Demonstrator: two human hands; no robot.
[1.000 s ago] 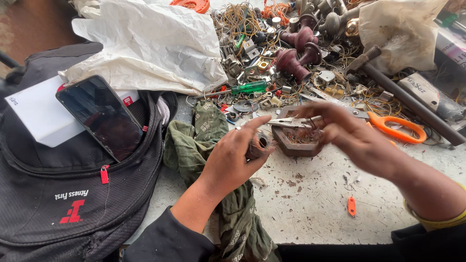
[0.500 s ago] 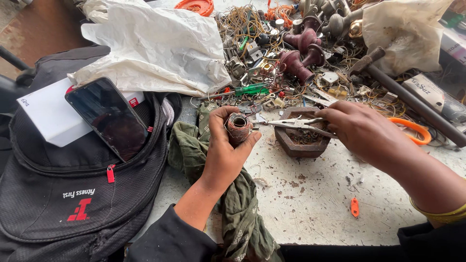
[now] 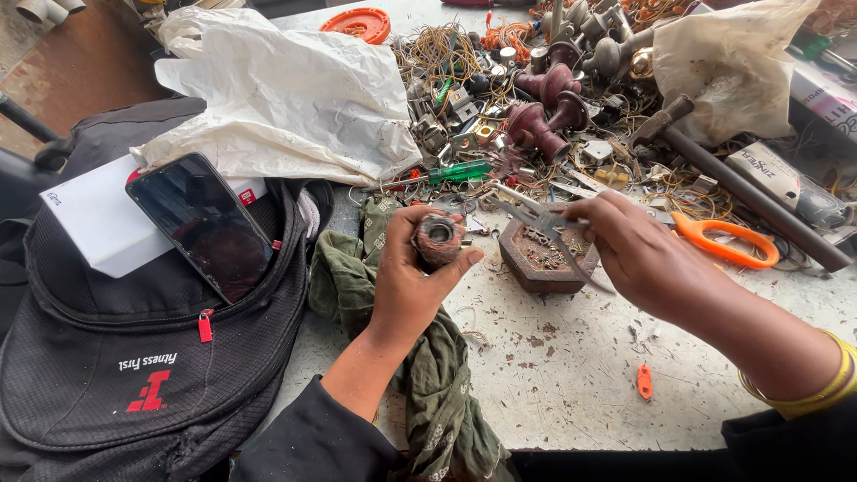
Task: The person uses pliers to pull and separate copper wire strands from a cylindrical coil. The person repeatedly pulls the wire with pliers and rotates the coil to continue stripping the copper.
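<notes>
My left hand grips a small round rusty cylindrical part, its hollow end turned up toward me. My right hand holds metal pliers, their jaws pointing left toward that part, a short way from it. Under the pliers sits a brown hexagonal block with small bits lying on top. A green cloth lies on the table beneath my left wrist.
A black backpack at left carries a dark phone and a white box. A white plastic bag, a green screwdriver, maroon knobs, orange-handled scissors, a dark metal rod and tangled wire scrap crowd the back.
My left hand lifted the round part away from the block and turned its open end up. The right hand drew the pliers rightward over the block.
</notes>
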